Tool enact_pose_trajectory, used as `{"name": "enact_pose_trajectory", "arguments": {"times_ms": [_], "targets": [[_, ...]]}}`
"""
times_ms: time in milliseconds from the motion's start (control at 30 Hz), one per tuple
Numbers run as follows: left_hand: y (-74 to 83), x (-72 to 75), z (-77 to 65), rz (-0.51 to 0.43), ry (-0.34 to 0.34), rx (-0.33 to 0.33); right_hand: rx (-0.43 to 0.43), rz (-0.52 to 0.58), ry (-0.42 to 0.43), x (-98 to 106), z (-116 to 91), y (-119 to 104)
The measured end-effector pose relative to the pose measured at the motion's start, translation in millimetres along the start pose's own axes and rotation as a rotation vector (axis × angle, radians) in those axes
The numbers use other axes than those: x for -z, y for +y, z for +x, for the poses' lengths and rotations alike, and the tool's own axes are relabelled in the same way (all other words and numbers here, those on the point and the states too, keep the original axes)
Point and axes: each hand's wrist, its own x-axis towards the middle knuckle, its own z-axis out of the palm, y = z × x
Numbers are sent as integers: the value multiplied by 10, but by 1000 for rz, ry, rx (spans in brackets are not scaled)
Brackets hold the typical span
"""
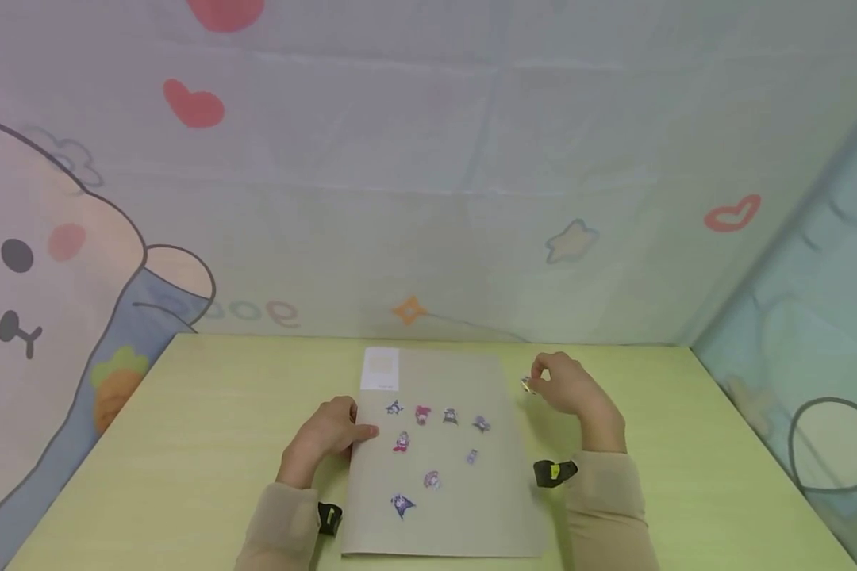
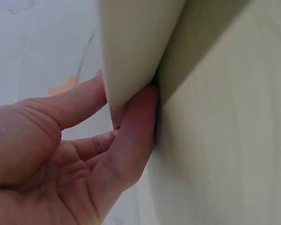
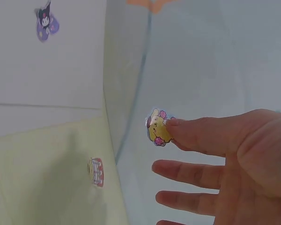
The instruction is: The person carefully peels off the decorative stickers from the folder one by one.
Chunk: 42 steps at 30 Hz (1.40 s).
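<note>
A large pale card sheet lies on the table, dotted with several small cartoon stickers. My left hand grips its left edge, thumb on top and fingers tucked underneath. Beyond the sheet's upper right edge, my right hand is raised, pinching a yellow cartoon sticker with pink flowers between thumb and a mostly hidden index finger. The other fingers of that hand are extended. In the right wrist view, a red-and-white sticker lies on the table, and a purple-winged sticker is on the sheet.
A white rectangle marks the sheet's upper left corner. The light yellow table ends at a hanging cloth printed with hearts, stars and a bear. Black straps sit at both wrists.
</note>
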Motion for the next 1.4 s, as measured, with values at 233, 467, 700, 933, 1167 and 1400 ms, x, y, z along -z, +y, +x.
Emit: {"name": "enact_pose_trajectory", "arguments": {"times_ms": [233,467,700,933,1167,1400], "targets": [[3,-2,4,-7,-1,1,-6,-19,-22,2,-3,93],[19,-24,-4,-21,-15,9,-18,-85,-53,-11,-20,130],[23,-29,-22,-18,-23,9,-42,-124,-63,13,-56,275],[12,-25,-29,-11,-21,6,-113,-97,-80,26,-136,426],[3,-23,-31,-5,-15,3,-181,-103,-81,3,-158,479],[-6,-40,-26,-2,-7,7,-228,-138,-69,-59,-108,463]]}}
